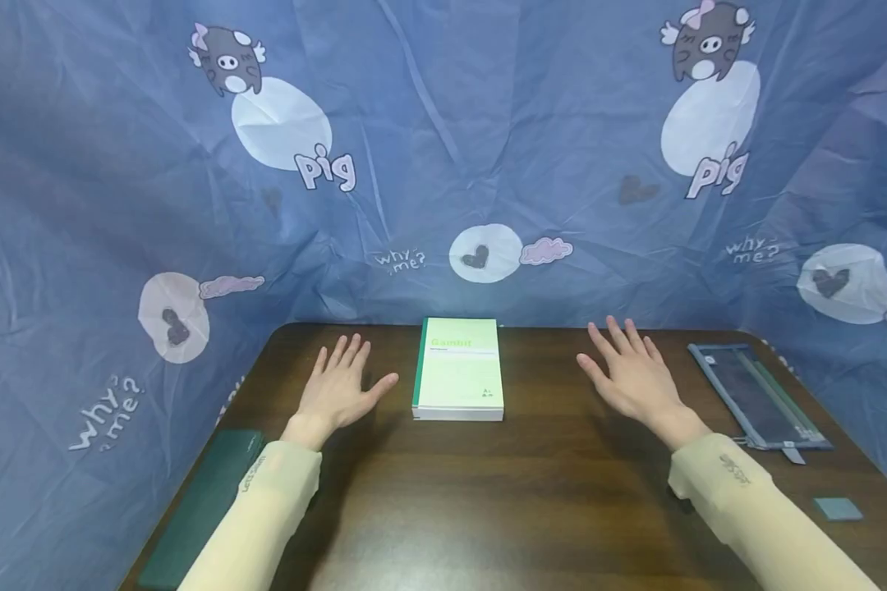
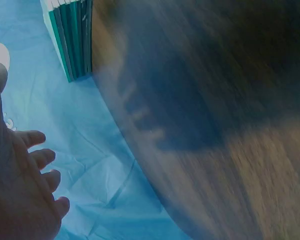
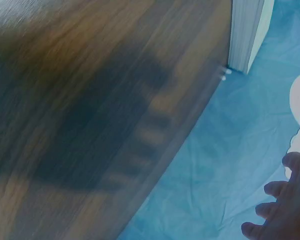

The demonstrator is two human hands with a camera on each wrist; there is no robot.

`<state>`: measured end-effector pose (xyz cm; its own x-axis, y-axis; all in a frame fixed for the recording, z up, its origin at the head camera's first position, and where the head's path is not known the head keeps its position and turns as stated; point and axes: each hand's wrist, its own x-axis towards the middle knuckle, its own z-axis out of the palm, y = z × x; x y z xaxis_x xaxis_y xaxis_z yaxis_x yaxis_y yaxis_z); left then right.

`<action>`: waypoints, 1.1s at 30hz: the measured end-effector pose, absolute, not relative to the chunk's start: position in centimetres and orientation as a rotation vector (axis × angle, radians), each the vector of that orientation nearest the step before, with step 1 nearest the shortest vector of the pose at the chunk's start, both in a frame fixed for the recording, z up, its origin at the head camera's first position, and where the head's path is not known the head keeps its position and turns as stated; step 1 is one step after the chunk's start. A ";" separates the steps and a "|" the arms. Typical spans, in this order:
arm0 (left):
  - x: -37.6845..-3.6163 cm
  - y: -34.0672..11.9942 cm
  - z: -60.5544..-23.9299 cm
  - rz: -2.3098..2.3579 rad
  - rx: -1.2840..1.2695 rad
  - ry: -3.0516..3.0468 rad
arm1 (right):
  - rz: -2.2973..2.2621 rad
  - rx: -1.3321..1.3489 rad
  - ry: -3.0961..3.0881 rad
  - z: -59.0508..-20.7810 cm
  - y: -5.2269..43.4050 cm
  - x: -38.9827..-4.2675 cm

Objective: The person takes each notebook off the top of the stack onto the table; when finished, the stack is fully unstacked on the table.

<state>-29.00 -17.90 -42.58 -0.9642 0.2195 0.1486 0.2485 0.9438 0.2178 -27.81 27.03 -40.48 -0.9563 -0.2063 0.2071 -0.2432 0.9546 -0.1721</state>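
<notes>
Two hands hover palm-down above a dark wooden worktop point(image 1: 488, 492), one on each side of a green-and-white book point(image 1: 459, 369). The left hand point(image 1: 340, 390) is spread flat with straight fingers and its thumb pointing toward the book, gripping nothing; the right hand point(image 1: 631, 376) is likewise splayed wide and holds nothing. Neither hand touches the book, which lies closed and face-up near the worktop's far edge, its green spine turned to the left hand's side. Both forearms wear pale cream sleeves point(image 1: 739, 501).

Each wrist view shows that hand's fingers stretched out, its shadow cast on the wood grain, and a side of the book at the frame's top edge.

Further from the book, beyond the right hand, a flat grey-framed board point(image 1: 758, 396) lies near the worktop's right edge, with a small grey-blue square point(image 1: 838, 509) closer to the person. On the book's other side, past the left hand, a long dark green pad point(image 1: 207, 505) sits along the left edge. Behind the book hangs a crumpled blue sheet point(image 1: 443, 148) printed with cartoon pigs, hearts and the words "pig" and "why me?".
</notes>
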 end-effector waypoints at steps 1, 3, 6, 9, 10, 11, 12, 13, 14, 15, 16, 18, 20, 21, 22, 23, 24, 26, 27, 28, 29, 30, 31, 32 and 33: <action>-29.0 -17.8 -42.6 -0.376 -0.361 -2.981 | 0.292 0.341 -2.917 -40.6 26.8 -27.9; -29.0 -17.5 -42.5 -0.433 -0.357 -2.990 | 0.299 0.345 -2.916 -40.9 26.2 -28.0; -28.9 -16.8 -42.5 -0.538 -0.345 -2.983 | 0.325 0.351 -2.910 -41.4 25.1 -28.2; -28.8 -16.1 -42.7 -0.604 -0.315 -2.954 | 0.381 0.368 -2.883 -42.1 23.6 -28.2; -28.8 -15.8 -42.8 -0.621 -0.300 -2.941 | 0.400 0.373 -2.869 -42.3 23.1 -28.2; -28.8 -15.5 -43.0 -0.644 -0.284 -2.928 | 0.421 0.384 -2.850 -42.5 22.6 -28.2; -28.8 -15.2 -43.1 -0.671 -0.261 -2.918 | 0.438 0.388 -2.835 -42.7 22.2 -28.3; -28.8 -14.9 -43.2 -0.707 -0.237 -2.907 | 0.460 0.392 -2.821 -42.9 21.8 -28.3; -28.9 -14.5 -43.3 -0.748 -0.212 -2.895 | 0.479 0.395 -2.809 -43.1 21.4 -28.3; -29.0 -14.2 -43.4 -0.797 -0.188 -2.884 | 0.499 0.399 -2.801 -43.2 21.0 -28.4; -29.1 -13.8 -43.5 -0.851 -0.167 -2.870 | 0.517 0.395 -2.799 -43.4 20.7 -28.4; -29.2 -13.1 -43.7 -0.944 -0.131 -2.852 | 0.565 0.382 -2.802 -43.7 20.1 -28.5; -29.4 -12.5 -44.0 -1.005 -0.103 -2.835 | 0.628 0.372 -2.804 -44.0 19.5 -28.5; -29.4 -12.2 -44.2 -1.027 -0.093 -2.830 | 0.673 0.362 -2.803 -44.2 19.1 -28.6; -29.5 -12.0 -44.3 -1.047 -0.081 -2.826 | 0.724 0.348 -2.802 -44.4 18.8 -28.6; -29.5 -11.8 -44.5 -1.062 -0.066 -2.821 | 0.791 0.332 -2.802 -44.6 18.5 -28.6; -29.5 -11.6 -44.7 -1.066 -0.059 -2.814 | 0.861 0.312 -2.801 -44.8 18.1 -28.6; -29.5 -11.3 -45.0 -1.085 -0.029 -2.808 | 1.016 0.249 -2.803 -45.1 17.4 -28.6; -29.6 -11.1 -45.1 -1.096 -0.015 -2.807 | 1.088 0.207 -2.805 -45.4 17.0 -28.6; -29.6 -11.0 -45.2 -1.106 -0.004 -2.804 | 1.170 0.160 -2.808 -45.6 16.7 -28.6; -29.6 -10.9 -45.3 -1.111 0.004 -2.803 | 1.261 0.113 -2.809 -45.7 16.4 -28.6; -29.6 -10.8 -45.3 -1.117 0.010 -2.803 | 1.333 0.068 -2.808 -45.9 16.1 -28.6; -29.6 -10.7 -45.4 -1.129 0.017 -2.806 | 1.409 0.021 -2.799 -46.1 15.8 -28.6; -29.6 -10.6 -45.4 -1.135 0.016 -2.807 | 1.481 -0.021 -2.787 -46.2 15.5 -28.6; -29.6 -10.6 -45.5 -1.141 0.015 -2.808 | 1.546 -0.055 -2.773 -46.3 15.3 -28.6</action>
<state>-29.57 -10.55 -45.49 -0.9939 -0.0505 0.0984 0.0324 0.7172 0.6961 -28.63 15.28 -46.33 -0.9988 0.0135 -0.0465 0.0467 0.5253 -0.8496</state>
